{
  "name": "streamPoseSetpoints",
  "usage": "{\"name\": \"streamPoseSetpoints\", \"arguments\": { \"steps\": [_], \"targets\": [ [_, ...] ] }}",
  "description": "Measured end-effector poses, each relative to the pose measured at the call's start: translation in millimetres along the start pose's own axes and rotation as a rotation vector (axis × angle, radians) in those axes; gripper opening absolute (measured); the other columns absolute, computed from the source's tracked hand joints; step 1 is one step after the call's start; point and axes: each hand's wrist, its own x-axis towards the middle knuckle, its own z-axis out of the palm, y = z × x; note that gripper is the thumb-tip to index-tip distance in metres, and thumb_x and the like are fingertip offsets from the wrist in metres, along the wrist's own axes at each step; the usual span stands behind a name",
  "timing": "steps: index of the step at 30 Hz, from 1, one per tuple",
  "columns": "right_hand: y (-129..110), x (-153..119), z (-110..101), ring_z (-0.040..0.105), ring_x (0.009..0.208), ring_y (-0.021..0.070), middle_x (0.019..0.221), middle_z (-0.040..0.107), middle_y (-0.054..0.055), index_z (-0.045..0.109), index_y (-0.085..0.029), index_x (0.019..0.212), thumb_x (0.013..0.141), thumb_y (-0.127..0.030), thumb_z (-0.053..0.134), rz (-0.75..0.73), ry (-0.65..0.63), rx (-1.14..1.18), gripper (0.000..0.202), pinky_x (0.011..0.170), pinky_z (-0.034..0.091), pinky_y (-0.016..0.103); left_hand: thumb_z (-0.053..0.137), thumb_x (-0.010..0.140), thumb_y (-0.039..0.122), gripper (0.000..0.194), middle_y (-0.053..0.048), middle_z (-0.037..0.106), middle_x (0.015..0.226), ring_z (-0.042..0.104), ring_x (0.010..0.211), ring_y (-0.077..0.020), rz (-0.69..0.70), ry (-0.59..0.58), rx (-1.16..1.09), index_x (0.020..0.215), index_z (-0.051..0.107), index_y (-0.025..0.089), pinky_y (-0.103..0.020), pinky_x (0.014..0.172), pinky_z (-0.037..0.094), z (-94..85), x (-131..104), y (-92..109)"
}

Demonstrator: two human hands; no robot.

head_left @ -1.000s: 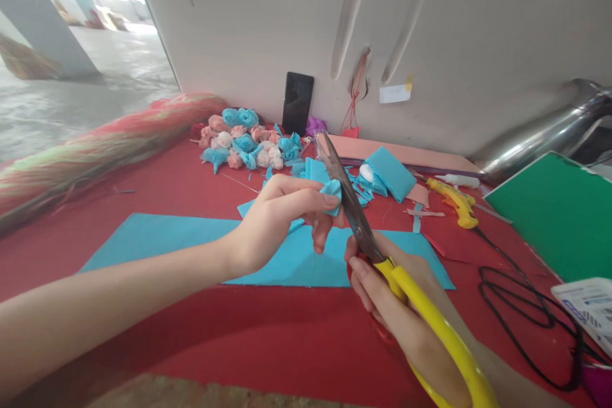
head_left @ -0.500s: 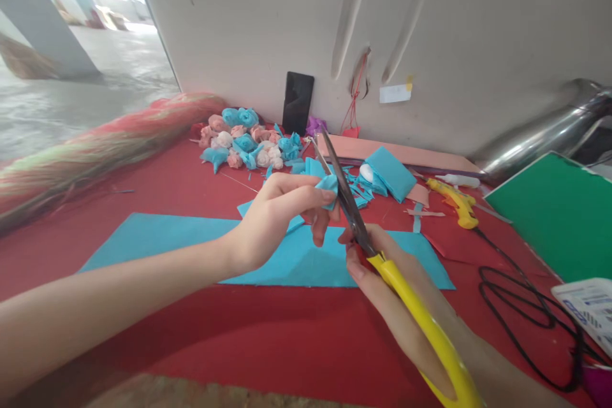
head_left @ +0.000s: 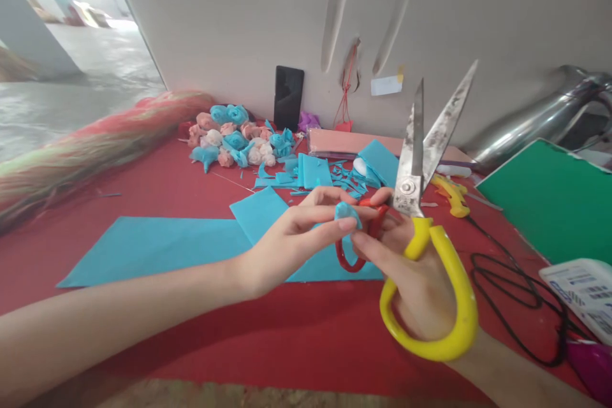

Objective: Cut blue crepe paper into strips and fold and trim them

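In front of me, my left hand (head_left: 296, 236) pinches a small rolled piece of blue paper (head_left: 345, 211) between thumb and fingers. My right hand (head_left: 415, 280) carries the scissors (head_left: 408, 188) by the handles, with the yellow loop around the hand and a red loop by the fingers. The blades stand apart and point up, away from the paper. Right fingertips meet the left ones at the blue piece; whether they grip it too is hard to see. Beneath both hands lies a long blue paper strip (head_left: 167, 245), with a smaller blue sheet (head_left: 261, 213) across it.
Pink, white and blue paper flowers (head_left: 239, 137) are heaped at the back left, near a leaning phone (head_left: 289, 97). Blue scraps (head_left: 315, 171) lie behind my hands. At right are a yellow glue gun (head_left: 452, 196), its black cord (head_left: 507, 299) and a green board (head_left: 540, 204).
The scissors have swung away from the blue paper, and their blades now point up at the right. The right fingers have come to the blue piece, now rolled tighter.
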Motion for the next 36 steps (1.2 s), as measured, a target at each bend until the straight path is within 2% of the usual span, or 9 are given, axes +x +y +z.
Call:
{"name": "streamPoseSetpoints", "arguments": {
  "steps": [5, 10, 12, 18, 22, 24, 31, 33, 36],
  "targets": [
    [5.2, -0.3, 3.9, 0.048, 0.057, 0.0105, 0.067, 0.048, -0.005, 0.046, -0.026, 0.093, 0.076, -0.035, 0.069, 0.036, 0.066, 0.065, 0.031, 0.048, 0.041, 0.024, 0.055, 0.089, 0.033, 0.02, 0.001, 0.057, 0.103, 0.041, 0.115, -0.0154, -0.12, 0.043, -0.097, 0.096, 0.074, 0.032, -0.025, 0.1, 0.033, 2.9, -1.8, -4.1],
    [-0.5, 0.8, 5.8, 0.052, 0.065, 0.0094, 0.073, 0.052, -0.005, 0.045, -0.025, 0.093, 0.07, -0.024, 0.069, 0.109, 0.106, 0.144, 0.033, 0.053, 0.043, 0.021, 0.062, 0.083, 0.032, 0.027, 0.003, 0.057, 0.068, 0.049, 0.075, -0.0107, -0.215, 0.206, -0.086, 0.059, 0.07, 0.023, -0.022, 0.076, 0.039, -2.5, 2.9, -1.4],
    [-3.6, 2.0, 5.6, 0.049, 0.061, 0.0077, 0.072, 0.05, -0.007, 0.045, -0.025, 0.094, 0.07, -0.021, 0.066, 0.137, 0.117, 0.17, 0.033, 0.049, 0.04, 0.019, 0.065, 0.079, 0.031, 0.029, 0.004, 0.059, 0.061, 0.05, 0.068, -0.0096, -0.234, 0.235, -0.05, 0.052, 0.066, 0.021, -0.021, 0.07, 0.04, -5.0, 4.7, 0.6],
    [0.7, 10.1, 0.2, 0.046, 0.056, 0.0056, 0.073, 0.051, -0.007, 0.046, -0.023, 0.092, 0.069, -0.02, 0.063, 0.057, 0.123, 0.163, 0.029, 0.048, 0.039, 0.019, 0.062, 0.082, 0.025, 0.021, 0.004, 0.069, 0.064, 0.061, 0.068, -0.0081, -0.267, 0.075, -0.006, 0.064, 0.07, 0.02, -0.018, 0.071, 0.046, -11.1, 6.8, 7.0],
    [8.9, 10.8, 1.0, 0.043, 0.052, 0.0059, 0.07, 0.05, -0.007, 0.046, -0.023, 0.092, 0.069, -0.022, 0.063, 0.151, 0.039, 0.143, 0.029, 0.043, 0.036, 0.019, 0.066, 0.08, 0.023, 0.005, 0.005, 0.069, 0.07, 0.064, 0.065, -0.0078, -0.271, 0.02, 0.041, 0.08, 0.071, 0.021, -0.018, 0.068, 0.05, -17.5, 2.7, 4.8],
    [12.3, 9.3, 3.3, 0.043, 0.052, 0.006, 0.071, 0.05, -0.007, 0.046, -0.024, 0.094, 0.069, -0.022, 0.063, 0.2, -0.026, 0.143, 0.03, 0.042, 0.034, 0.019, 0.069, 0.078, 0.022, 0.007, 0.004, 0.069, 0.074, 0.065, 0.065, -0.0094, -0.275, -0.003, 0.091, 0.084, 0.071, 0.021, -0.02, 0.067, 0.052, -21.6, -1.8, 2.0],
    [24.6, 5.8, 12.8, 0.037, 0.044, 0.0052, 0.059, 0.053, -0.006, 0.05, -0.02, 0.089, 0.082, -0.032, 0.056, 0.335, -0.149, 0.341, 0.015, 0.045, 0.03, 0.021, 0.07, 0.077, 0.021, 0.005, -0.001, 0.074, 0.08, 0.067, 0.078, -0.0153, -0.177, 0.125, 0.251, 0.08, 0.074, 0.022, -0.024, 0.076, 0.051, -32.6, -20.0, -3.1],
    [27.6, 5.3, 15.1, 0.037, 0.044, 0.0047, 0.065, 0.06, -0.002, 0.051, -0.019, 0.091, 0.081, -0.034, 0.058, 0.396, -0.177, 0.411, 0.019, 0.044, 0.027, 0.021, 0.07, 0.078, 0.02, 0.009, 0.0, 0.075, 0.086, 0.067, 0.085, -0.0161, -0.16, 0.113, 0.246, 0.082, 0.075, 0.025, -0.025, 0.08, 0.051, -34.0, -23.3, -4.2],
    [28.6, 4.2, 16.6, 0.038, 0.044, 0.0048, 0.063, 0.057, -0.003, 0.052, -0.02, 0.091, 0.077, -0.033, 0.063, 0.439, -0.128, 0.481, 0.022, 0.045, 0.027, 0.021, 0.067, 0.08, 0.018, 0.014, -0.001, 0.073, 0.095, 0.065, 0.093, -0.0175, -0.134, 0.045, 0.205, 0.085, 0.076, 0.028, -0.027, 0.084, 0.051, -33.9, -26.2, -5.9]
  ]
}}
